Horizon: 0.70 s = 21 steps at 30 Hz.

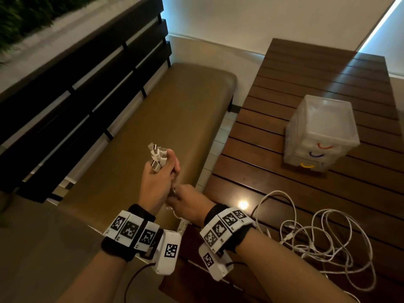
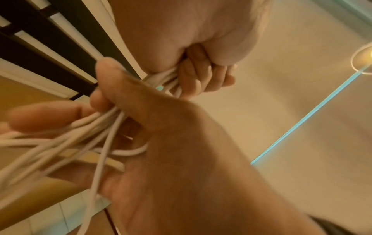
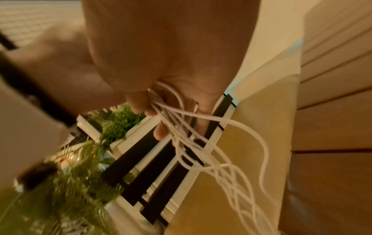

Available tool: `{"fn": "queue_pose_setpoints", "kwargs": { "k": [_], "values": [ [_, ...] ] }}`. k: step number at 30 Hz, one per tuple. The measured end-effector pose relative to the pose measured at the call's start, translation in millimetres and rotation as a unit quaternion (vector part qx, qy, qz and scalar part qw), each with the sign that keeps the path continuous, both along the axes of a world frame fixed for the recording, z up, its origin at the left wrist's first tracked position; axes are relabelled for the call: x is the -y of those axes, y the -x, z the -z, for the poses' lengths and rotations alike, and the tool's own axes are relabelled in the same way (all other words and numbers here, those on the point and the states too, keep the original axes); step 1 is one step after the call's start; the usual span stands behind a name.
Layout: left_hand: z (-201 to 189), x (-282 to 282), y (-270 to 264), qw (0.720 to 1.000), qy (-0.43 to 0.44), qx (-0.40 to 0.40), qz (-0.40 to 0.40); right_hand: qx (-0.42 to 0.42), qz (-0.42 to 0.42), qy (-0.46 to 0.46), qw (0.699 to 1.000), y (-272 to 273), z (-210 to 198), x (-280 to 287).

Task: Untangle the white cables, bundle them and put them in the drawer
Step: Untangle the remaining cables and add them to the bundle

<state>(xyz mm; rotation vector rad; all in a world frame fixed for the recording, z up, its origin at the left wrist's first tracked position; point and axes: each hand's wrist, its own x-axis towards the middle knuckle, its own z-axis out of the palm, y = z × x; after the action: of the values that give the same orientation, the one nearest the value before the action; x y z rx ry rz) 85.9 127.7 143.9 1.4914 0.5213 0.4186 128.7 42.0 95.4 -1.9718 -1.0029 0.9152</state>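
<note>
The left hand [image 1: 157,178] has its fingers [image 2: 193,74] curled tight round the white cables [image 1: 314,239], whose plug ends [image 1: 157,156] stick out above its fist. Just below that fist the right hand [image 1: 188,202] pinches the same strands between thumb and fingers [image 2: 46,116]. From there they trail down to a loose tangle on the slatted table [image 1: 306,88], well short of the clear drawer unit [image 1: 321,132].

This looks like a lounge or waiting corner, perhaps a lobby or café. A long tan cushioned bench [image 1: 153,119] runs along a dark slatted backrest [image 1: 87,84], with greenery [image 1: 26,14] planted behind it. To the right stands a dark wood slatted table [image 1: 306,101] on pale floor tiles [image 1: 220,130].
</note>
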Motion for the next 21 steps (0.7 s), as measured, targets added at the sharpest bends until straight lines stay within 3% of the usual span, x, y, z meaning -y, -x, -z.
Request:
{"fn": "queue_pose_setpoints", "kwargs": {
  "k": [3, 8, 13, 17, 19, 21],
  "values": [
    [-6.5, -1.2, -0.4, 0.999, -0.035, 0.022, 0.005, 0.039, -0.018, -0.029, 0.999, -0.9, 5.4, -2.0],
    [-9.3, 11.5, 2.7, 0.995, -0.088, 0.042, 0.025, 0.098, -0.037, 0.088, 0.991, -17.3, 10.6, -11.2],
    [-13.9, 24.1, -4.4, 0.992, -0.11, 0.044, 0.049, 0.089, -0.041, 0.117, 0.988, -21.6, 15.0, -3.9],
    [-8.8, 21.3, -5.4, 0.991, -0.083, 0.008, 0.101, -0.053, 0.078, -0.074, 0.993, -23.3, -10.2, 17.9],
    [-8.9, 19.9, -6.1, 0.978, -0.149, 0.018, 0.142, -0.099, 0.119, -0.167, 0.974, -26.6, -22.1, 28.2],
    [-13.3, 18.0, -9.7, 0.954, -0.258, -0.023, 0.151, -0.066, 0.104, -0.2, 0.972, -26.5, -36.6, 31.9]
  ]
}}
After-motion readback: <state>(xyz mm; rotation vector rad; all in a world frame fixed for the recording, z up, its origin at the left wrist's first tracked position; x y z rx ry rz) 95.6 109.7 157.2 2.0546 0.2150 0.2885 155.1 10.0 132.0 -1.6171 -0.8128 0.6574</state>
